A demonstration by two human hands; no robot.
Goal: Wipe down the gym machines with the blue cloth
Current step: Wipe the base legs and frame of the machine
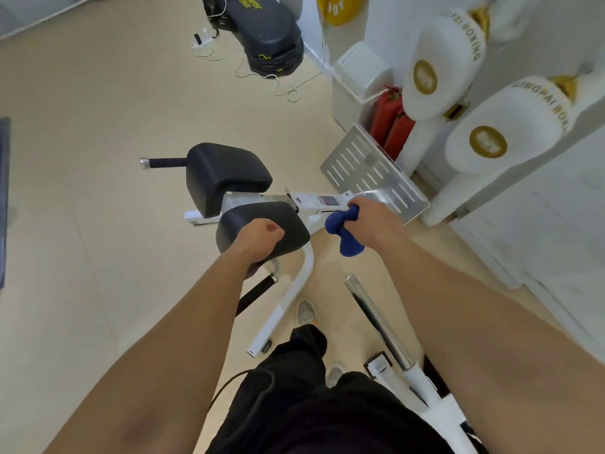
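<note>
Presently the right hand grips the blue cloth, bunched tight, with most of the wad bulging out below the fist. The left hand is curled into a fist over the near pad of the machine, and nothing is visible in it.

The white beam runs with its long axis across the view, from the two black pads on the left out to the slotted footplate on the right. The cloth sits just beside the footplate end of that beam, on its near side. Contact with the beam cannot be confirmed.

Assessment: the right hand is plainly the nearer to the beam. A stroke along the beam's length, leftward toward the far pad, appears the shortest wipe available. The bunched cloth offers little flat face, which may leave streaks.
</note>
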